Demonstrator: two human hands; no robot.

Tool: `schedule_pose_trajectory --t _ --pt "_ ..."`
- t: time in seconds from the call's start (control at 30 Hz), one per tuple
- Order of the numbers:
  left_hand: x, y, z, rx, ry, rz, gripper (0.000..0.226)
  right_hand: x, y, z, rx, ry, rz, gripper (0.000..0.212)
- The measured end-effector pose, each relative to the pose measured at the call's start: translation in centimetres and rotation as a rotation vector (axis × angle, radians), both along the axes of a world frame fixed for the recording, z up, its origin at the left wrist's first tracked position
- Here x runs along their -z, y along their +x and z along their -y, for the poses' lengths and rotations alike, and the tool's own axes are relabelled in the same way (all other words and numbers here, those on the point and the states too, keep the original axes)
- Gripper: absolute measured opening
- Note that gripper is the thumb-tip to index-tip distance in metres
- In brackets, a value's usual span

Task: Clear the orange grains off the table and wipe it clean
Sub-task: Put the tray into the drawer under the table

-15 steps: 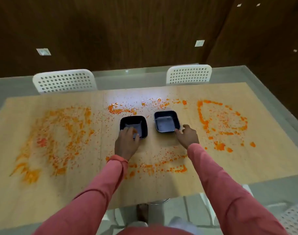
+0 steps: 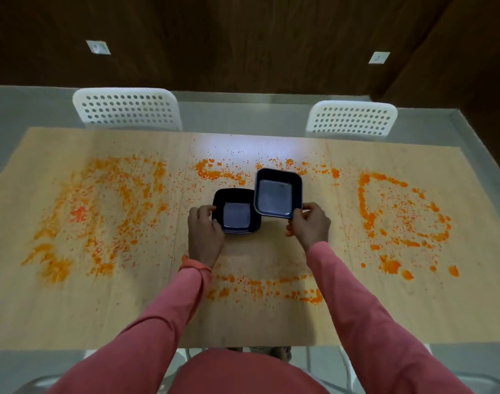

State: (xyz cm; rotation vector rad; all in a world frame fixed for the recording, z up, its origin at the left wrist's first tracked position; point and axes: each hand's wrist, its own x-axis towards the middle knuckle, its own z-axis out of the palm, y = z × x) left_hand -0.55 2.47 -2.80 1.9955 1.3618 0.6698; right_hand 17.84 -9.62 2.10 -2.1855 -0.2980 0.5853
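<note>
At the middle of the worktop (image 2: 271, 322), two dark square trays are held side by side. The left tray (image 2: 237, 211) lies flat on the wood, and its left rim is gripped by the left hand (image 2: 204, 233), whose fingers are curled over the edge. The right tray (image 2: 278, 193) is tilted, its near edge raised and its left corner overlapping the right rim of the left tray; it is pinched at its near right corner by the right hand (image 2: 308, 224), thumb on the rim and fingers folded beneath. Both trays are seen to be bare inside. Orange grains (image 2: 101, 211) are scattered over the pale wood in several patches: a broad smeared field at the left, a looped outline at the right, a thin band beyond the trays, and a strip near the front edge between the two pink sleeves (image 2: 365, 317). The area just in front of the trays is almost free of grains. Two white perforated chair backs (image 2: 126, 109) are seen beyond the far edge of the worktop, against a dark wooden wall (image 2: 243, 38).
</note>
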Motion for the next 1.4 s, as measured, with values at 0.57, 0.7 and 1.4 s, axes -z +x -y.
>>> schedule_pose_trajectory --t 0.57,0.7,1.4 --pt "0.4 -1.5 -1.3 -0.197 -0.576 0.39 0.028 2.7 -5.6 -4.7 -0.285 -0.205 0.147 0.02" --pt "0.5 -1.5 -1.6 -0.143 -0.569 0.324 0.043 3.1 -5.8 -4.5 -0.259 -0.21 0.137 0.032" --pt "0.0 4.6 17.6 0.495 -0.935 0.166 0.044 3.7 -4.0 22.0 0.321 -0.208 0.115 0.04"
